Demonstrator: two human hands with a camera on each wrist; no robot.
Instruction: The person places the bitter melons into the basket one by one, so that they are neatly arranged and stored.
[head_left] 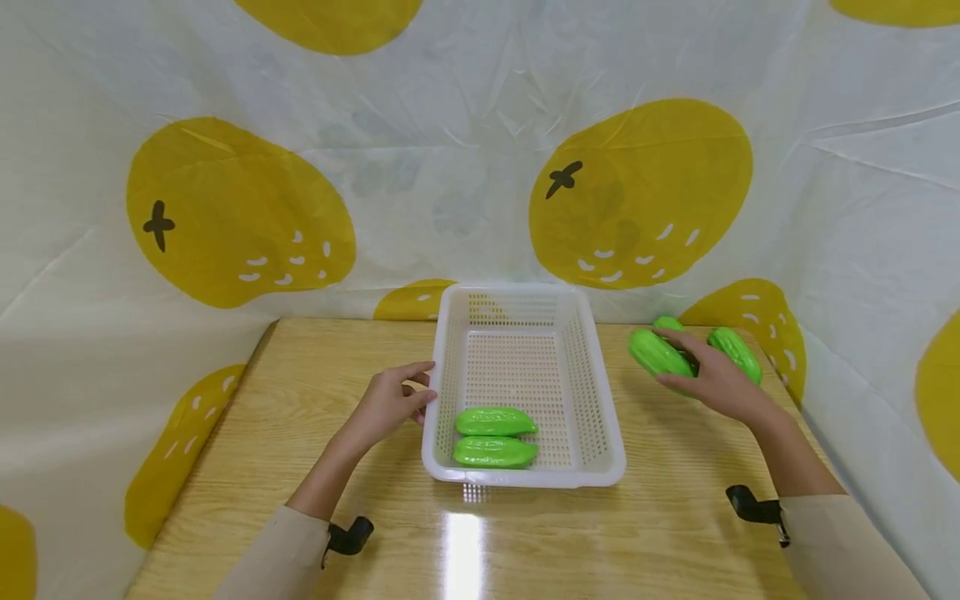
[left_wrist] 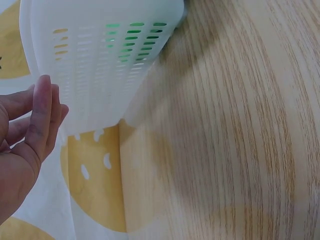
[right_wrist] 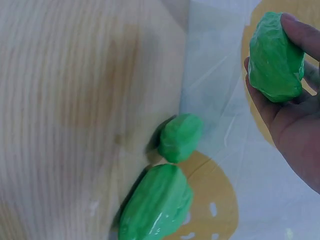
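My right hand (head_left: 716, 379) grips a glossy green bitter melon (head_left: 658, 353) between thumb and fingers, held up over the right side of the table. The same bitter melon (right_wrist: 275, 57) shows in the right wrist view, lifted well away from two others. Those two, a nearer bitter melon (head_left: 735, 354) and a partly hidden bitter melon (head_left: 666, 322), lie at the back right. My left hand (head_left: 390, 402) has its fingertips at the left rim of a white plastic basket (head_left: 606, 392), fingers fairly straight. Two bitter melons (head_left: 495, 452) lie side by side at the basket's near left.
The wood-grain table (head_left: 330, 358) carries everything. A white curtain (head_left: 450, 192) printed with yellow fruit rises behind the table and along both sides. A dark wrist mount (head_left: 348, 536) sits on the left sleeve, and another mount (head_left: 752, 506) on the right.
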